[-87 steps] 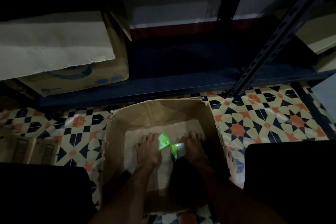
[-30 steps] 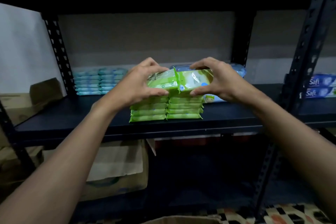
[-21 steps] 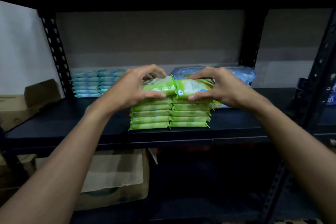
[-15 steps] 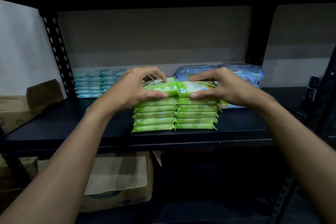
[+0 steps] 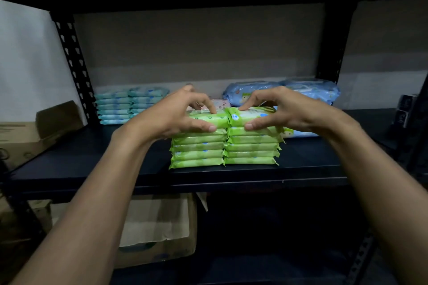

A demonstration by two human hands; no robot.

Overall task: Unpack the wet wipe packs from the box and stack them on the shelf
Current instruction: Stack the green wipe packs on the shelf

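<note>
A: Where are the green packs?

B: Left stack and right stack stand side by side, touching, near the front edge of the shelf. Each carries a top pack: left pack and right pack. These two meet end to end at the middle.

A: What is the left hand doing?

B: The left hand grips the left pack. The thumb lies against the front face. The fingers curl over the top, with their tips near the inner end.

A: And the right hand?

B: The right hand grips the right pack in mirror form, thumb at the front face and fingers curled on top. Both forearms reach in across the shelf edge.

A: Are the top packs seated?

B: They lie on or just above the stacks. I cannot tell whether their full weight is down.

A: What else is on the shelf?

B: Teal packs are stacked at the back left, beside the post. Blue packs lie at the back right, behind the right stack. A pink pack shows between the hands. A brown box with a raised flap sits at the far left.

A: And below the shelf?

B: A carton sits on the lower level, left of centre.
</note>
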